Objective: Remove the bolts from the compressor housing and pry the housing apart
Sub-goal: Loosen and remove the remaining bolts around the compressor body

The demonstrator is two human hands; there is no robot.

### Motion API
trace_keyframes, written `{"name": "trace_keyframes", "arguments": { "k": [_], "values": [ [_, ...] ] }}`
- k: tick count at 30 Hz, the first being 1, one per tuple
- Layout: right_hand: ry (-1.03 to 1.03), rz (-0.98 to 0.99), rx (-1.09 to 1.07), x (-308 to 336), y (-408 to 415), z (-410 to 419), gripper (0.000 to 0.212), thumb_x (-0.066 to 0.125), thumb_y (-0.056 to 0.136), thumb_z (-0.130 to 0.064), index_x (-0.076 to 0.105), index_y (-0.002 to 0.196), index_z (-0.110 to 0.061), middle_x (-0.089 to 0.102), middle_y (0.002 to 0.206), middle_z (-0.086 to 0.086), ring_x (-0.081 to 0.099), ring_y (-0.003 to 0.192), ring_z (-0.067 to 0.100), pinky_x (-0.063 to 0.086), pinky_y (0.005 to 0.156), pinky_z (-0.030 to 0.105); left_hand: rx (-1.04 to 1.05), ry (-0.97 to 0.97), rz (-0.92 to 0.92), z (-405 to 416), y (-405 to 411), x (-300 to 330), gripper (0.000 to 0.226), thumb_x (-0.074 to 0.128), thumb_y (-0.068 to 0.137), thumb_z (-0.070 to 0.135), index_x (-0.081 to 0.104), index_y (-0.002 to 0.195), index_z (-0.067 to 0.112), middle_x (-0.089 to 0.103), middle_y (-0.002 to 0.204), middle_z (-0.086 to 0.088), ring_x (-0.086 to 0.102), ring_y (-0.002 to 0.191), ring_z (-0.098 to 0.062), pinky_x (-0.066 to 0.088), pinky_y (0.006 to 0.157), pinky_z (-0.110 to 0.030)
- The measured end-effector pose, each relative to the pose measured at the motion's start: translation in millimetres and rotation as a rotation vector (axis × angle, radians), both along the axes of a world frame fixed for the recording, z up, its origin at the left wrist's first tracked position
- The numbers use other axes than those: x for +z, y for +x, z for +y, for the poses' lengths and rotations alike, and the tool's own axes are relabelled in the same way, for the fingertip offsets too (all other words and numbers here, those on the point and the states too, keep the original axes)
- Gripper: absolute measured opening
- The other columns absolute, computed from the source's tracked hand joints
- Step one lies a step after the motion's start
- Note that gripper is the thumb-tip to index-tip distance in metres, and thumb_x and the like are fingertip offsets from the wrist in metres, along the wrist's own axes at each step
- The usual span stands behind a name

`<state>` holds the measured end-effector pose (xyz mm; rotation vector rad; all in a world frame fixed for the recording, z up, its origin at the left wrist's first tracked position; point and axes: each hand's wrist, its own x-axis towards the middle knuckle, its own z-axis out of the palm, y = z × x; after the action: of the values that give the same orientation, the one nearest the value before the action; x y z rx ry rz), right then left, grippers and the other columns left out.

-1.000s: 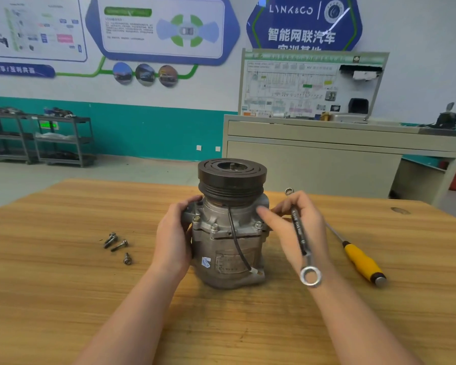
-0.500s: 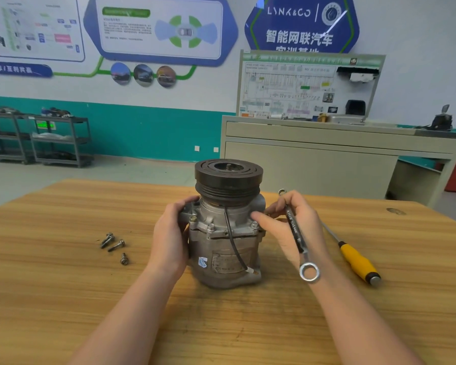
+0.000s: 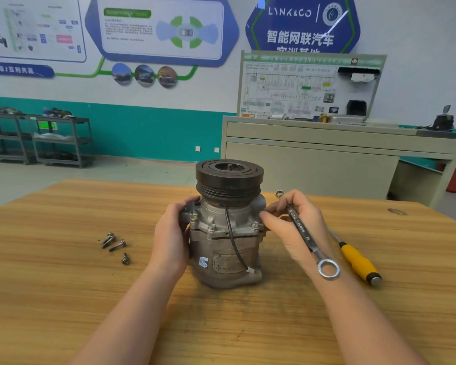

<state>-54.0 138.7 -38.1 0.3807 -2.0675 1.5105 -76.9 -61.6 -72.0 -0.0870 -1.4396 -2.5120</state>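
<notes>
Bolts [image 3: 115, 243] lie left of compressor [image 3: 225, 233], left hand [image 3: 170, 238] clasping it; right hand [image 3: 298, 227] grasps wrench [image 3: 304, 234]; screwdriver [image 3: 358, 262] beside.

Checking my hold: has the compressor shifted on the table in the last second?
No. The compressor keeps the same gap to the loose bolts and to the yellow-handled screwdriver.

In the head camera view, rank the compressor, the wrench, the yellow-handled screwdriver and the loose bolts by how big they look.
1. compressor, clearly largest.
2. wrench and yellow-handled screwdriver: similar apparent length, and the right hand hides part of the wrench, so no ranking between them.
3. loose bolts, each smallest.
</notes>
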Motion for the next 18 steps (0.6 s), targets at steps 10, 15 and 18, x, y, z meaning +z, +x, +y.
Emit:
{"name": "trace_keyframes", "arguments": {
  "k": [10,15,18],
  "values": [
    [-0.001,0.001,-0.017,-0.6,-1.8,2.0,0.029,0.078,0.075,-0.006,0.053,0.074,-0.021,0.069,0.076,-0.007,0.066,0.068,0.008,0.055,0.060,0.021,0.017,-0.012,0.012,0.9,-1.4,-0.8,0.034,0.046,0.090,0.030,0.080,0.090,0.029,0.074,0.110,-0.008,0.065,0.113,-0.028,0.043,0.108,-0.054],
    [0.013,0.010,-0.036,-2.8,-1.8,-0.5,0.030,0.081,0.074,-0.015,0.052,0.074,-0.024,0.067,0.077,-0.005,0.059,0.061,0.002,0.047,0.052,0.014,0.026,-0.027,-0.009,0.4,-3.3,-1.4,0.033,0.052,0.076,0.039,0.079,0.093,0.030,0.075,0.109,-0.006,0.067,0.111,-0.028,0.052,0.094,-0.049],
    [0.014,-0.001,-0.064,-2.9,-2.5,-0.8,0.032,0.082,0.073,-0.016,0.051,0.073,-0.026,0.065,0.075,-0.002,0.061,0.062,0.006,0.050,0.055,0.017,0.019,-0.042,-0.008,-0.2,-4.1,-2.3,0.034,0.052,0.075,0.041,0.079,0.094,0.031,0.075,0.109,-0.005,0.066,0.110,-0.027,0.049,0.100,-0.052]
  ]
}}
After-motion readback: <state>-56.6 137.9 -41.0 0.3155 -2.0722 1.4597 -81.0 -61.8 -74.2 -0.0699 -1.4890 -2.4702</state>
